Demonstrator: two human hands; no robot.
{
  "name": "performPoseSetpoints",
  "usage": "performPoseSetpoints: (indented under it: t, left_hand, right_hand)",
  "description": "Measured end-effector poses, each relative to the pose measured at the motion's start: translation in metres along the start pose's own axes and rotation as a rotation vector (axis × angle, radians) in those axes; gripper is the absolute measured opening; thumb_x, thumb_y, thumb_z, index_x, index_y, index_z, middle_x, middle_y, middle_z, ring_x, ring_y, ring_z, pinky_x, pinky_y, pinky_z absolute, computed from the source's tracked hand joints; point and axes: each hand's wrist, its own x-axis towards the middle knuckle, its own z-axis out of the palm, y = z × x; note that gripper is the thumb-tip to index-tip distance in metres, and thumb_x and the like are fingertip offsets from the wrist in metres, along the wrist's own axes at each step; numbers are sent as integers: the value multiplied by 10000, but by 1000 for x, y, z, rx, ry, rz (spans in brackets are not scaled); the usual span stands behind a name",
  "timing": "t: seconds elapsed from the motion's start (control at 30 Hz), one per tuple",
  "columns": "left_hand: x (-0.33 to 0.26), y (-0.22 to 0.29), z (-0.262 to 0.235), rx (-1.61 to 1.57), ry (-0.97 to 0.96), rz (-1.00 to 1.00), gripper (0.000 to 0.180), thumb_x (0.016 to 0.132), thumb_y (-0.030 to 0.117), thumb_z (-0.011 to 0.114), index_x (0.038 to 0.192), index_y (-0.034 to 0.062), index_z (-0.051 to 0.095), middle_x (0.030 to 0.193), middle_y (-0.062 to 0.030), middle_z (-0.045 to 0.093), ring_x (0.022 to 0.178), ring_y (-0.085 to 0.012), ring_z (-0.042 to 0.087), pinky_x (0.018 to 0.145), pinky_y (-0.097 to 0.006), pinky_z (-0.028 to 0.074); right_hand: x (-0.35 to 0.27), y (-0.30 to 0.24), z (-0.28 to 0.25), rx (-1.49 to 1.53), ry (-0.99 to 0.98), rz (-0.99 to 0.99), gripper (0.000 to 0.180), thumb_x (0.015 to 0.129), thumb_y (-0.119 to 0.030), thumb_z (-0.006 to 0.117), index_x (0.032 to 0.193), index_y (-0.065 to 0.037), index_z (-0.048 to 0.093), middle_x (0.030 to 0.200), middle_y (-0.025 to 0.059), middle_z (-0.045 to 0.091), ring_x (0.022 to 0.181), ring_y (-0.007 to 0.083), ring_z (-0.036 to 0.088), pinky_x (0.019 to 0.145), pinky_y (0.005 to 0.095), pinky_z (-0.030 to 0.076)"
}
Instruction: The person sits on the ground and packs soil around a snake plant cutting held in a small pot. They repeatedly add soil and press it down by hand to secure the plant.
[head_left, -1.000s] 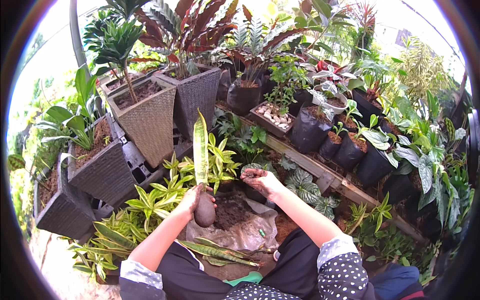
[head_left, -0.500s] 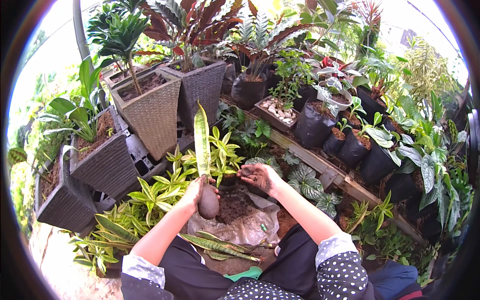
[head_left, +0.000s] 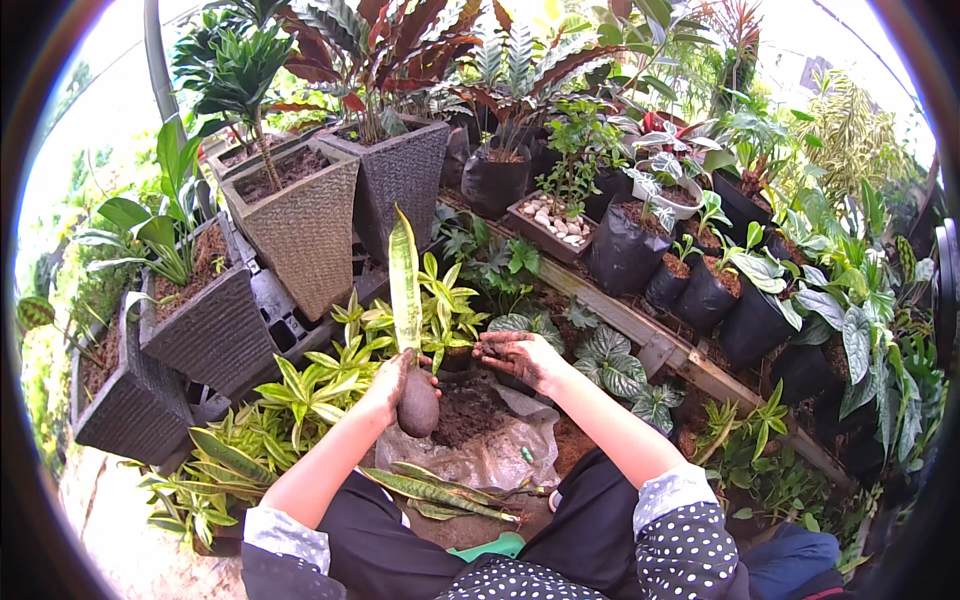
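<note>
At the left of the frame stand grey woven planters (head_left: 195,330), a tan one (head_left: 300,225) behind them. Just left of centre, the left hand (head_left: 392,385) is wrapped around the soil-caked root ball (head_left: 418,403) of a snake plant cutting (head_left: 404,280), holding it upright over a plastic sheet with dark soil (head_left: 480,425). The leaf is long, stiff, green with yellow edges. It could tip or the root ball crumble if the grip loosens. Right of centre, the muddy right hand (head_left: 520,355) hovers half-curled, holding nothing I can see. Loose leaves (head_left: 440,490) lie below.
</note>
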Motion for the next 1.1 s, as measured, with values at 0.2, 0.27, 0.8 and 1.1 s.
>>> performPoseSetpoints:
  t: [0.2,0.27,0.8,1.1]
  left_hand:
    - [3,-1,1,13,9,2,302,938,298,373,971,21,488,651,-152,574,546,-281,591,539,-396,515]
    - [4,-2,0,11,4,1,304,939,300,369,972,22,487,652,-152,573,548,-282,592,540,-397,515]
    - [9,-5,-3,22,-16,7,328,939,331,361,981,31,486,664,-134,577,566,-288,602,553,-400,513]
    - [8,-4,0,12,-10,17,316,936,308,368,954,13,483,661,-161,573,541,-288,588,540,-400,519]
  right_hand:
    - [5,-3,-9,263,-86,118,320,855,-17,446,1158,86,465,1093,184,564,1010,267,578,882,335,483]
    - [5,-4,-10,217,-105,113,360,825,26,442,1180,83,445,1123,173,550,1033,261,568,891,325,476]
    - [-5,-8,12,-39,-6,15,340,840,15,495,1167,102,460,1079,169,582,1006,253,586,890,305,474]
    - [1,-5,-4,224,-176,-8,602,634,185,425,1224,62,426,1216,181,499,1148,265,489,983,323,404]
